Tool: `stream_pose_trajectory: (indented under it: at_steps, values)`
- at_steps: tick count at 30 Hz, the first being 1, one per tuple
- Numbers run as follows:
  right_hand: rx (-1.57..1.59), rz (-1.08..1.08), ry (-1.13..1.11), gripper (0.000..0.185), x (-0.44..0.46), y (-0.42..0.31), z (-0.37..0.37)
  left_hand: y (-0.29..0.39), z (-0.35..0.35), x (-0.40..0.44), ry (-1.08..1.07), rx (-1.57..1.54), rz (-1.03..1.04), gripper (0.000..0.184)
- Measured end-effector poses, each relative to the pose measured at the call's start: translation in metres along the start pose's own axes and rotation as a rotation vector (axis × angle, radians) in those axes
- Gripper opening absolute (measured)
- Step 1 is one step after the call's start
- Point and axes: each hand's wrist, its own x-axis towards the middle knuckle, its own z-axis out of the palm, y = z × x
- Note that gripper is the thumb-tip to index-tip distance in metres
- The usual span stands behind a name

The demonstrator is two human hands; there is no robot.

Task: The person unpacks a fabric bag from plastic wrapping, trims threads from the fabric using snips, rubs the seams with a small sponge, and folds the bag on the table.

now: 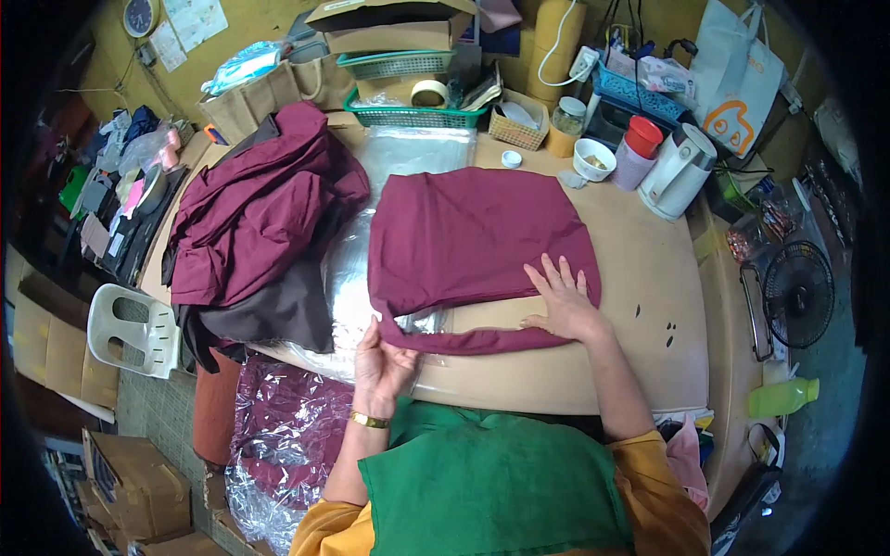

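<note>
A maroon fabric bag or cover (477,232) lies spread on the table, with a narrow strap-like band of the same cloth curving along its near side. My left hand (382,361) pinches the cloth at the near left corner, where the band meets the body. Fingers spread, my right hand (567,304) rests flat on the near right part of the cloth. Beneath the left side are clear plastic sheets (352,259). To the left, a heap of maroon and black cloth (264,208) covers that part of the table.
Green baskets (417,113) and a cardboard box (389,26) stand at the back. A white kettle (680,171), a red-lidded cup (642,139), a bowl (594,159) and a jar (565,125) sit at the back right. Plastic-wrapped maroon cloth (287,435) is below the table's near left edge.
</note>
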Motion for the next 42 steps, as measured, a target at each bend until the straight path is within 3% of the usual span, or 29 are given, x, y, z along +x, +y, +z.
stream_pose_trajectory:
  at_steps: [3, 4, 5, 7, 9, 10, 11, 12, 13, 14, 15, 16, 17, 19, 20, 22, 23, 25, 27, 29, 30, 31, 32, 33, 35, 37, 38, 40, 42]
  values:
    - [-0.061, -0.001, -0.089, 0.103, -0.010, 0.001, 0.010, 0.004, 0.009, -0.011, 0.188, 0.102, 0.100, 0.029]
    - [-0.049, 0.005, -0.096, 0.104, -0.015, -0.003, 0.009, 0.016, 0.003, -0.015, -0.016, 0.021, -0.053, 0.035]
    - [-0.039, 0.011, -0.102, 0.104, -0.021, -0.006, 0.008, 0.022, 0.000, -0.018, 0.031, 0.096, -0.030, 0.042]
    - [-0.054, 0.025, -0.088, 0.100, -0.038, -0.006, 0.005, 0.030, 0.004, -0.028, 0.064, 0.491, 0.225, 0.051]
    - [0.081, -0.161, -0.187, 0.084, -0.054, 0.009, -0.008, 0.034, 0.025, -0.056, 0.163, 1.095, 0.267, 0.060]
    - [0.300, -0.371, -0.100, 0.057, -0.052, 0.025, -0.022, 0.042, 0.030, -0.063, 0.135, 1.257, 0.248, 0.064]
    - [0.786, -0.102, -0.130, 0.036, -0.054, 0.031, -0.034, 0.050, 0.035, -0.070, 0.104, 1.422, 0.235, 0.069]
    - [1.221, -0.078, 0.050, 0.027, -0.043, 0.058, -0.030, 0.058, 0.040, -0.078, 0.070, 1.581, 0.229, 0.074]
    - [1.043, 0.039, 0.314, 0.029, -0.026, 0.083, -0.034, 0.060, 0.047, -0.078, 0.049, 1.743, 0.267, 0.077]
    - [0.850, 0.153, 0.567, 0.030, -0.009, 0.100, -0.038, 0.064, 0.046, -0.075, 0.007, 1.702, 0.300, 0.079]
    - [0.618, 0.092, 0.656, 0.030, 0.005, 0.102, -0.039, 0.062, 0.050, -0.073, 0.002, 1.705, 0.297, 0.079]
    - [0.380, 0.029, 0.737, 0.029, 0.018, 0.103, -0.038, 0.058, 0.056, -0.068, 0.014, 1.678, 0.276, 0.079]
    - [0.379, 0.027, 0.744, 0.029, 0.040, 0.110, -0.027, 0.056, 0.061, -0.062, 0.025, 1.648, 0.260, 0.080]
    - [0.013, -0.267, 0.665, 0.031, 0.082, 0.123, -0.001, 0.055, 0.054, -0.041, 0.048, 1.660, 0.243, 0.082]
    - [0.016, -0.272, 0.662, 0.031, 0.093, 0.119, -0.008, 0.049, 0.051, -0.033, 0.008, 1.663, 0.250, 0.081]
    - [0.937, -0.087, 0.477, 0.039, 0.110, 0.108, -0.023, 0.039, 0.057, -0.025, -0.030, 1.792, 0.253, 0.081]
    - [0.946, -0.080, 0.468, 0.039, 0.114, 0.110, -0.027, 0.033, 0.068, -0.029, 0.006, 1.880, 0.232, 0.080]
    - [0.791, -0.026, 0.621, 0.047, 0.106, 0.106, -0.046, 0.031, 0.065, -0.025, 0.024, 1.708, 0.217, 0.080]
    - [0.970, 0.060, 0.591, 0.040, 0.074, 0.096, -0.043, 0.034, 0.051, -0.014, -0.002, 1.609, 0.243, 0.078]
    - [0.694, 0.014, 0.454, 0.033, 0.064, 0.102, -0.030, 0.035, 0.042, -0.009, -0.024, 1.509, 0.271, 0.077]
    - [0.687, 0.038, 0.620, 0.028, 0.066, 0.097, -0.023, 0.036, 0.041, -0.007, -0.034, 1.592, 0.353, 0.076]
    - [0.686, 0.046, 0.623, 0.028, 0.067, 0.099, -0.024, 0.034, 0.043, -0.004, -0.051, 1.674, 0.438, 0.076]
    - [0.688, 0.048, 0.658, 0.027, 0.070, 0.102, -0.029, 0.032, 0.047, -0.008, 0.174, 1.849, 0.493, 0.073]
    - [0.689, 0.052, 0.694, 0.027, 0.074, 0.106, -0.036, 0.027, 0.057, -0.011, 0.163, 1.853, 0.485, 0.073]
    - [0.713, 0.052, 0.698, 0.024, 0.109, 0.136, -0.031, 0.009, 0.085, -0.022, 0.000, 2.482, 1.196, 0.069]
    - [0.463, -0.114, 0.786, 0.030, 0.139, 0.148, -0.037, -0.014, 0.098, -0.029, -0.225, 2.252, 0.777, 0.061]
    - [0.461, -0.125, 0.790, 0.030, 0.165, 0.160, -0.031, -0.030, 0.099, -0.030, -0.366, 2.364, 0.791, 0.057]
    - [0.057, -0.201, 0.917, 0.031, 0.212, 0.186, -0.016, -0.063, 0.095, -0.023, -0.360, 2.482, 0.615, 0.058]
    - [0.003, -0.156, 0.821, 0.031, 0.220, 0.190, -0.013, -0.072, 0.068, -0.003, -0.322, 2.556, 0.570, 0.058]
